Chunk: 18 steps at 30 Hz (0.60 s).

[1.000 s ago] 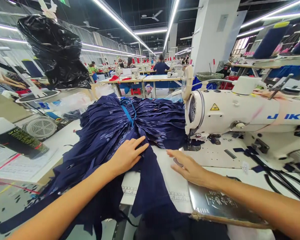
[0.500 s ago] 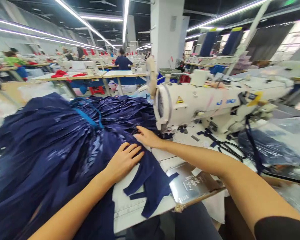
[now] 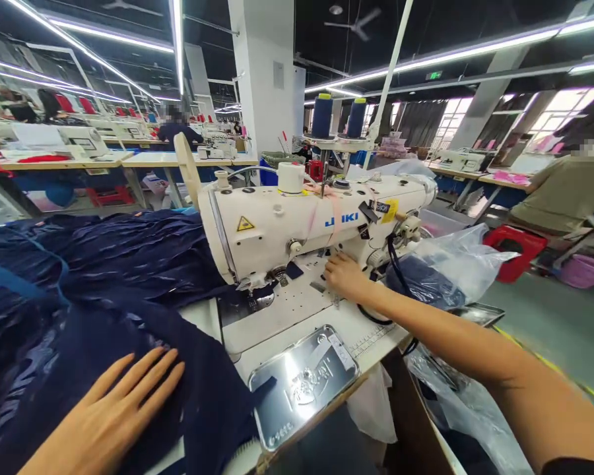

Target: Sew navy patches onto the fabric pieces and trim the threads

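Observation:
My left hand [image 3: 116, 402] lies flat with its fingers spread on a pile of dark navy garments [image 3: 129, 264], at the lower left. Blue tape [image 3: 10, 280] runs across this pile. My right hand [image 3: 346, 274] is over the bed of a white sewing machine [image 3: 297, 218], beneath the arm, with its fingers curled and closed. What those fingers hold, if anything, is hidden. Under the right wrist shows a black loop handle [image 3: 376, 316] of scissors, whose blades I cannot see. Small dark fabric scraps [image 3: 293, 270] lie on the bed near the needle area.
A shiny metal tin lid [image 3: 304, 386] sits at the table's front edge. To the right are a clear plastic bag [image 3: 455, 264] with dark fabric and a red stool [image 3: 512, 251]. Navy thread cones [image 3: 323, 117] stand behind the machine. A person [image 3: 564, 185] sits at far right.
My right hand has left the navy fabric and moved right onto the machine bed by the scissors. My left hand stays on the fabric. The view has turned right.

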### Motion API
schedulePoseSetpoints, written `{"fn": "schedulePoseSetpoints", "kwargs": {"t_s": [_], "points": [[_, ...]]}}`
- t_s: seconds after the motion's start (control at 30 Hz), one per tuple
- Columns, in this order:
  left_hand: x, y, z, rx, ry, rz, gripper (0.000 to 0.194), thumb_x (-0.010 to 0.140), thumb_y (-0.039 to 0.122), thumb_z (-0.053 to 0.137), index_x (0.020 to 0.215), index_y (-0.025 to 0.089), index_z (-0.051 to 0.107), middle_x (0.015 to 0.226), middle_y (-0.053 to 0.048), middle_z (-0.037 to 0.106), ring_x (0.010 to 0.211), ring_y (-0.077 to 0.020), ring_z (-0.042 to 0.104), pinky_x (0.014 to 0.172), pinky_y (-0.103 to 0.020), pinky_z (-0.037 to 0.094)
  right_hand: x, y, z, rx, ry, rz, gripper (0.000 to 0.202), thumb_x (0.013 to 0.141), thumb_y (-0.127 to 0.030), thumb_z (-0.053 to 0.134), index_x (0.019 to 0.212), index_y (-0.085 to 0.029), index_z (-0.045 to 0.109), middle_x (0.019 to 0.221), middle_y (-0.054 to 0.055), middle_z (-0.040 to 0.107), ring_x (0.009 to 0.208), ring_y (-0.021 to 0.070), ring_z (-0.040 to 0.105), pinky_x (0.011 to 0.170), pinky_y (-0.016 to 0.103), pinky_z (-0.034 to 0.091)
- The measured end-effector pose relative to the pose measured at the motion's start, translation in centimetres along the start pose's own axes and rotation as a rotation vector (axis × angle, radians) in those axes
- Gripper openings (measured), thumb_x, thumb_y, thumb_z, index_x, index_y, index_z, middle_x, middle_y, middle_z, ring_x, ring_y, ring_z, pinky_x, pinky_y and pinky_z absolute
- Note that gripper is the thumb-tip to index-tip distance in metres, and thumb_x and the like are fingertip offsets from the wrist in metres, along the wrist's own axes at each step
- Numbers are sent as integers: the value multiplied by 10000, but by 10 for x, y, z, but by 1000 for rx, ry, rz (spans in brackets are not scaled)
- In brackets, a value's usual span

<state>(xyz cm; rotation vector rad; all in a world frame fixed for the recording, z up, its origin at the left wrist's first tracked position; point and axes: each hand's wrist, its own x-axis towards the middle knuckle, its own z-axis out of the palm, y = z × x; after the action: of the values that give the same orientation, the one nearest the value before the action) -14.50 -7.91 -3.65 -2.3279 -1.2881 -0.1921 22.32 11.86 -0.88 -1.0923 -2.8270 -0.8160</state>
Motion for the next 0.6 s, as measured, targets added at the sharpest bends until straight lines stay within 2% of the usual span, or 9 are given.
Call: {"fn": "schedulePoseSetpoints", "kwargs": {"t_s": [0.1, 0.2, 0.27, 0.37, 0.47, 0.53, 0.6], "points": [[-1, 14, -2, 106, 26, 120, 466, 790, 61, 280, 1076, 225, 609, 1051, -37, 660, 988, -210, 589, 918, -400, 417, 10, -2, 13, -51, -10, 18, 212, 808, -59, 483, 773, -103, 687, 774, 124, 665, 886, 243, 549, 915, 419, 305], [7, 25, -2, 121, 70, 67, 425, 819, 50, 277, 1003, 184, 635, 940, -70, 679, 942, -208, 595, 925, -389, 407, 16, -8, 15, -57, 4, 49, 223, 795, -56, 485, 753, -120, 695, 756, 118, 678, 838, 244, 566, 907, 421, 311], [11, 28, -4, 100, 77, 87, 391, 831, 55, 297, 957, 181, 645, 888, -76, 677, 907, -199, 599, 925, -384, 400, 16, -12, 10, -55, 30, 72, 230, 787, -48, 477, 767, -125, 693, 753, 113, 680, 809, 244, 574, 904, 427, 313], [17, 29, -12, 97, -3, 103, 360, 829, 59, 335, 972, 185, 639, 938, -72, 669, 947, -188, 584, 928, -368, 392, 14, -27, -2, -9, 104, 42, 245, 785, -30, 452, 796, -109, 683, 762, 126, 671, 807, 248, 575, 913, 430, 304], [25, 31, -22, 129, -137, 104, 355, 820, 68, 368, 1046, 186, 615, 1082, -77, 632, 1063, -200, 534, 946, -376, 369, 12, -51, -12, 102, 160, -98, 242, 796, -35, 438, 785, -108, 669, 779, 132, 657, 809, 240, 568, 891, 411, 321], [29, 34, -26, 136, -185, 135, 329, 816, 65, 383, 1004, 176, 630, 1050, -82, 640, 1030, -194, 545, 933, -363, 377, 12, -65, -14, 162, 146, -185, 226, 797, -42, 444, 787, -112, 659, 784, 126, 648, 795, 228, 567, 842, 389, 351], [31, 37, -26, 130, -204, 160, 284, 813, 59, 399, 901, 166, 647, 943, -78, 659, 926, -181, 573, 894, -337, 406, 13, -74, -15, 195, 110, -201, 215, 793, -35, 448, 787, -110, 650, 790, 128, 640, 789, 222, 570, 796, 372, 372]]}}
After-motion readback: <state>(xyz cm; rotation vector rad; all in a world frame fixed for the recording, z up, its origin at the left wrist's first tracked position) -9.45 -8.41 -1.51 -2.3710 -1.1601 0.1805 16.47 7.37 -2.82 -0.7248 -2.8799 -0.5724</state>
